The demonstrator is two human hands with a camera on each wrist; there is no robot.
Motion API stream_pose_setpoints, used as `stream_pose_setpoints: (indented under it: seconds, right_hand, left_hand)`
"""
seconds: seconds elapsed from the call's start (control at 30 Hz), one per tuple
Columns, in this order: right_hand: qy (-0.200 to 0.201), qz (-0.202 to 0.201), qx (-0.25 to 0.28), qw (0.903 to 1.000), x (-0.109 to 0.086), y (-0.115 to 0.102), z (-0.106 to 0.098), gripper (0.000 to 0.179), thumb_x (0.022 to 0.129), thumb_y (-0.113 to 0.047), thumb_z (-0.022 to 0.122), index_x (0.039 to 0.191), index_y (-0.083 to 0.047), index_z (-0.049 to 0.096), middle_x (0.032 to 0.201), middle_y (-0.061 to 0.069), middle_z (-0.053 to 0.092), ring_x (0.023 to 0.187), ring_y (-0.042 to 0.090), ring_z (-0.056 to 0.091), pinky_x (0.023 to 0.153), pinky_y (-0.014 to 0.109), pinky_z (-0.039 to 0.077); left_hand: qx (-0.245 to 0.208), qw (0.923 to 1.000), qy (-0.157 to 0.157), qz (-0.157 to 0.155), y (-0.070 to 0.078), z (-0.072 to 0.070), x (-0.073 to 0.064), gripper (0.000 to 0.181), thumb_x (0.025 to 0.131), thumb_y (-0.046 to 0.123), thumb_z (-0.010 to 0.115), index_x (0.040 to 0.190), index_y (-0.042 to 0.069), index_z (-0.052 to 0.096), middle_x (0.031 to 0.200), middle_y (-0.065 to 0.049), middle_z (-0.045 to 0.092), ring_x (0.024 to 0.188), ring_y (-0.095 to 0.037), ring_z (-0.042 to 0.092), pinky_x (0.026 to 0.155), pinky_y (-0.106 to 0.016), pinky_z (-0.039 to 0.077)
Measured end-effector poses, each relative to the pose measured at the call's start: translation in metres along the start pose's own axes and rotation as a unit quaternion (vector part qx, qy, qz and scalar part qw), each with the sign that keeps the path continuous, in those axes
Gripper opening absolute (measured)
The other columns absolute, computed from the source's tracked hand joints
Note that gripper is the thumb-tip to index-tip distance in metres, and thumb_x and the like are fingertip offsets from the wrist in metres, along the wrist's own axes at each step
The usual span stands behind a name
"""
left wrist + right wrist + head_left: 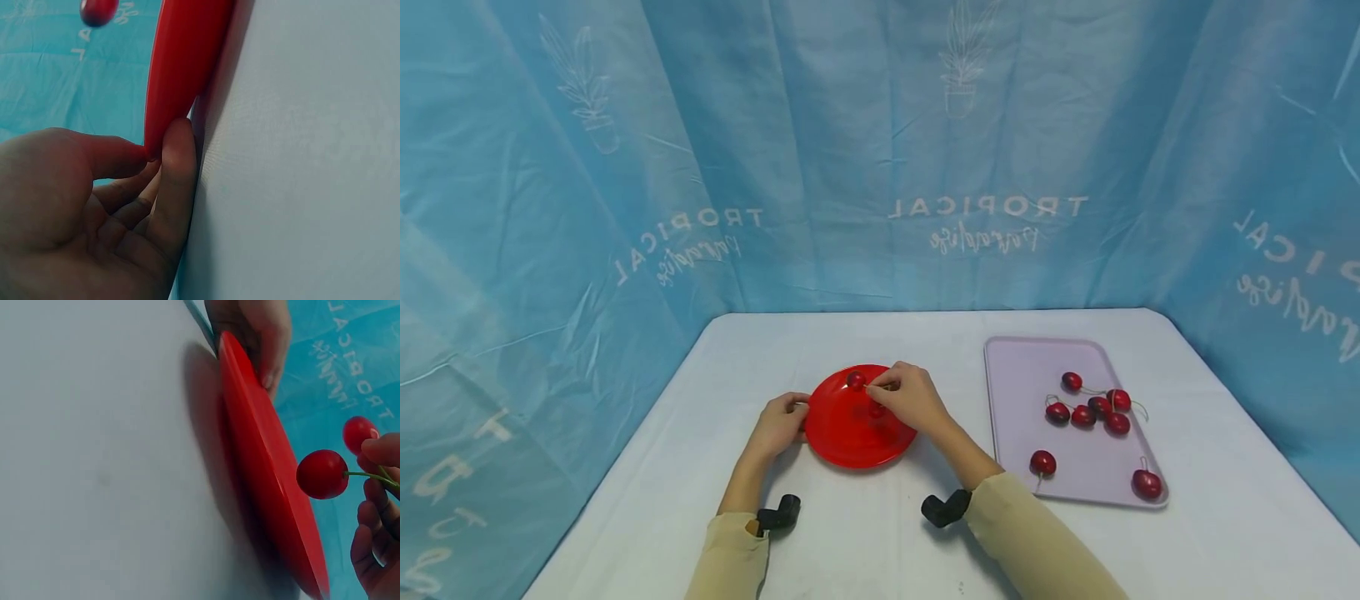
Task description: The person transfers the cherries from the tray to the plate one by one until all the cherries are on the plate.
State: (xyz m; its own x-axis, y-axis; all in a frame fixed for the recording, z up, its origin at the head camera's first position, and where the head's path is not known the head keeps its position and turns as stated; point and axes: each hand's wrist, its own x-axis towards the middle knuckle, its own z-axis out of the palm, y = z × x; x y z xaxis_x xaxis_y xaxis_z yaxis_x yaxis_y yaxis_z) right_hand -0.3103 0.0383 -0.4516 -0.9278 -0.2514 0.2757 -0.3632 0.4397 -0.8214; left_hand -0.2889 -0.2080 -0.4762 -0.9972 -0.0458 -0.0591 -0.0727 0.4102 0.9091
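Note:
A round red plate [844,437] is on the white table. My left hand [778,427] pinches its left rim, thumb on top and fingers under the edge, as the left wrist view shows. Over the plate, my right hand [916,400] pinches thin green stems between thumb and fingers. One cherry [322,474] hangs from a stem just above the plate's surface. Another cherry [359,434] shows right beside the thumb tip. From the head camera, one cherry [855,381] appears near the plate's far rim and a second [877,409] below the right fingers.
To the right lies a pale lilac tray [1015,417] holding several dark red cherries [1083,416] with stems, mostly grouped toward its right side. One cherry [1147,484] sits in its near right corner. Blue curtains [850,167] enclose the table [850,533] at the back and sides.

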Motion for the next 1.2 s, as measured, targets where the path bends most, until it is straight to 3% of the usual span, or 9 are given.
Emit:
stream_pose_setpoints:
  seconds: [0.13,0.5,0.83,1.2]
  right_hand:
    - [-0.02,0.003,-0.002,0.9998,0.004,-0.004,0.014,0.012,0.085,-0.024,0.073,0.094,-0.016,0.077,0.085,-0.006,0.06,0.079,0.014,0.059,0.062,0.024,0.054]
    - [-0.042,0.032,-0.079,0.9954,0.003,-0.003,0.038,0.021,0.082,-0.028,0.076,0.099,-0.017,0.077,0.084,-0.01,0.061,0.082,0.011,0.055,0.059,0.022,0.051]
    - [-0.085,0.036,-0.12,0.9884,0.0,-0.006,0.035,0.022,0.082,-0.031,0.076,0.1,-0.019,0.078,0.09,-0.009,0.062,0.085,0.011,0.053,0.06,0.022,0.05]
    - [-0.081,0.018,-0.125,0.9886,-0.008,-0.009,0.021,0.022,0.079,-0.029,0.079,0.099,-0.02,0.077,0.091,-0.009,0.062,0.086,0.011,0.055,0.063,0.025,0.053]
  left_hand:
    - [0.0,1.0,0.0,0.002,-0.001,0.0,-0.002,0.029,0.098,0.014,0.049,0.121,-0.001,0.059,0.092,-0.013,0.063,0.069,-0.02,0.062,0.061,-0.032,0.055]
    - [0.005,1.0,0.0,0.001,0.0,0.002,-0.005,0.029,0.098,0.012,0.048,0.122,-0.002,0.059,0.095,-0.014,0.064,0.07,-0.02,0.062,0.061,-0.031,0.055]
    - [0.007,1.0,0.0,0.004,-0.001,0.002,0.0,0.029,0.098,0.013,0.048,0.121,-0.001,0.06,0.094,-0.013,0.064,0.07,-0.02,0.063,0.061,-0.032,0.055]
    - [0.017,0.9998,0.002,0.006,0.001,-0.002,0.001,0.03,0.098,0.013,0.048,0.121,-0.001,0.059,0.093,-0.013,0.064,0.07,-0.021,0.062,0.06,-0.032,0.055]
